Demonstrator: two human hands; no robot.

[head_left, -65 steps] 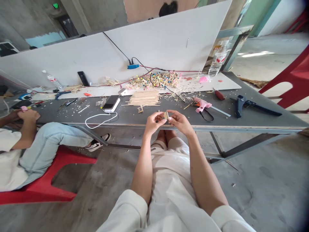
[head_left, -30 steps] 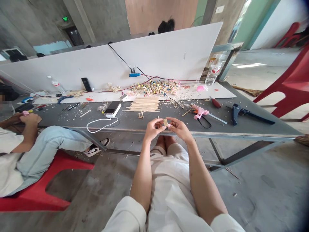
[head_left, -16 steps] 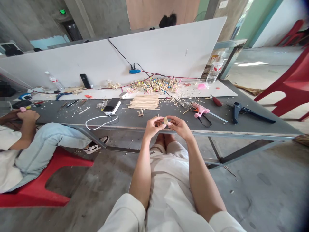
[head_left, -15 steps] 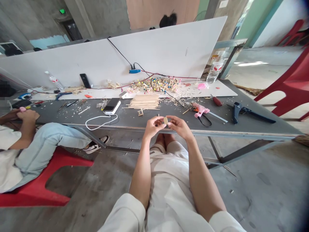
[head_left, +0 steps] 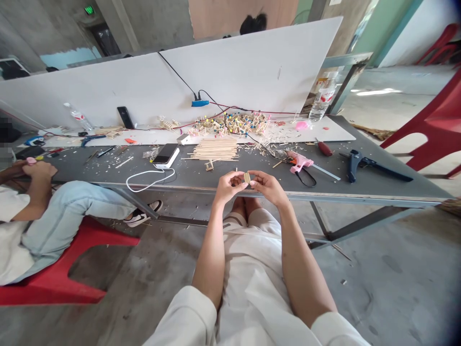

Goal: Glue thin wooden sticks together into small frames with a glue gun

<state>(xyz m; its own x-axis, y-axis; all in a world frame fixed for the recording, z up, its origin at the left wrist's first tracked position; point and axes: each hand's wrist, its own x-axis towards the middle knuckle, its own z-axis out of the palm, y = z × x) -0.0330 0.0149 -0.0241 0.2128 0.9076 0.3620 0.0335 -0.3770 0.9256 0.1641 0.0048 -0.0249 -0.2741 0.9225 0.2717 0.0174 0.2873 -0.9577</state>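
Observation:
My left hand (head_left: pixel 227 185) and my right hand (head_left: pixel 266 185) meet just in front of the grey table's near edge (head_left: pixel 324 196), above my knees. Both pinch a small bundle of short wooden sticks (head_left: pixel 247 177) between thumb and fingertips. On the table straight ahead lies a stack of long wooden sticks (head_left: pixel 215 149), with a tiny stick frame (head_left: pixel 209 166) beside it. A heap of stick pieces with coloured beads (head_left: pixel 234 123) sits farther back by the white board.
A pink glue gun (head_left: pixel 300 162) and a dark blue glue gun (head_left: pixel 363 160) lie at right. A phone on a power bank (head_left: pixel 166 156) with a white cable lies at left. Another person (head_left: pixel 39 211) sits on a red chair at left. A red chair (head_left: pixel 432 129) stands at right.
My hands have stayed together on the small stick bundle, turning it slightly. The view has shifted a little; nothing on the table has moved.

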